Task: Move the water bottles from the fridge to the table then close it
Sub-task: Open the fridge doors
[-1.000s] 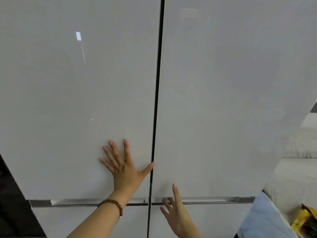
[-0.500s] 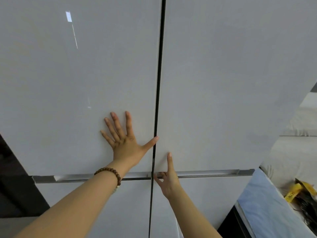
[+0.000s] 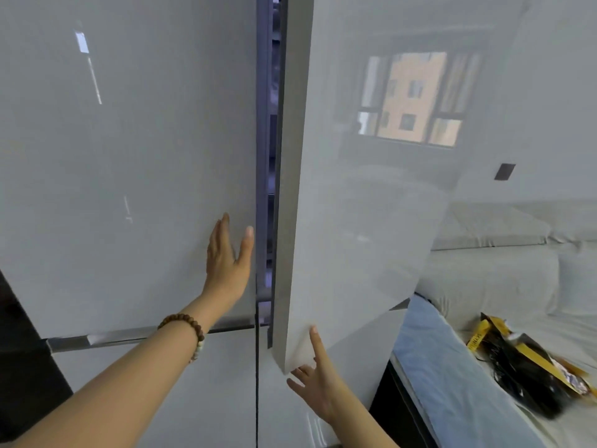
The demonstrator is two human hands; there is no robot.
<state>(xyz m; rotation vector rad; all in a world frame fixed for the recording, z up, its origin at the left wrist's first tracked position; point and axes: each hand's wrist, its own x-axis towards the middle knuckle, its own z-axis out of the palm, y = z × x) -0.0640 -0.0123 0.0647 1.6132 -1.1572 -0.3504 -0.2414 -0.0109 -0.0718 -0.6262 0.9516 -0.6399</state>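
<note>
Head view, item one: tall pale-grey glossy fridge, filling the left and centre of the scene, near us. We list its left upper door as shut flush and its right upper door as ajar, swung toward us, with a narrow bluish-lit gap between them. The strip of interior it shows is too thin for us to tell what stands inside.

Left hand, brown beaded bracelet at the wrist, lies flat and unclenched on the left upper door beside the gap, fingers straight. Right hand holds the right upper door's lower near corner: forefinger laid up its face, other fingers hooked under the edge.

We note a recessed metal handle strip below the left upper door. The gloss mirrors a window.

Right, farther off: pale fabric sofa, light-blue quilted pad, crumpled black-and-yellow bag.
</note>
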